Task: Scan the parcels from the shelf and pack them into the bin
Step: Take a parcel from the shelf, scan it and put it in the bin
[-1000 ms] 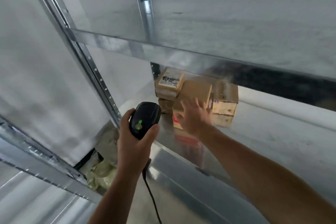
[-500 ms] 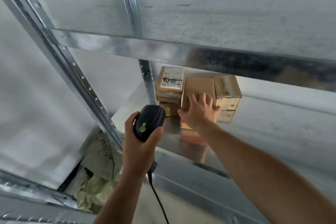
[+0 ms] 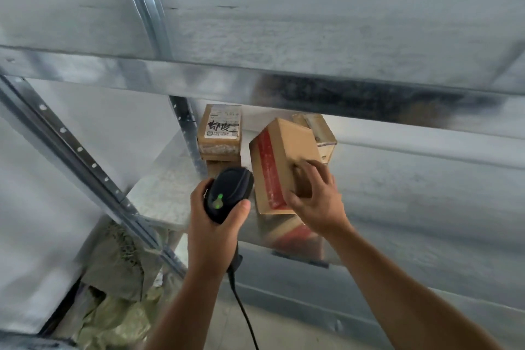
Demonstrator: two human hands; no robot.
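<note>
Brown cardboard fills the right hand [image 3: 314,202]: the parcel [image 3: 282,162] with the red tape band down its side is tilted up on one edge, fingers curled over its near top corner and thumb pressed along the lower face, a firm grip. It sits just above the shiny metal shelf [image 3: 164,193], and a blurred reflection of it shows in the shelf surface right under the wrist. Just to the left of that hand, almost touching the parcel's red side, comes the left hand [image 3: 211,224], wrapped tight around a black handheld scanner [image 3: 228,193]; a green light glows on the scanner's top, and its black cable [image 3: 245,312] drops down past the left forearm toward the bottom of the view. The scanner's head points forward, toward the back of the shelf. Beyond the left hand, further in, stands a labelled parcel [image 3: 221,128] with a white shipping label and bold black handwriting on top, stacked on another box that is mostly hidden behind the scanner. Beyond the right hand, partly covered by the lifted parcel, a taped parcel [image 3: 321,131] rests at the back. Above both hands runs the front edge of the upper shelf [image 3: 199,77], and to the left of the left hand a perforated metal upright [image 3: 74,150] slants down. Below the left wrist, under the shelf, lies crumpled greenish plastic sacking [image 3: 119,310]; whether it belongs to a bin cannot be told.
</note>
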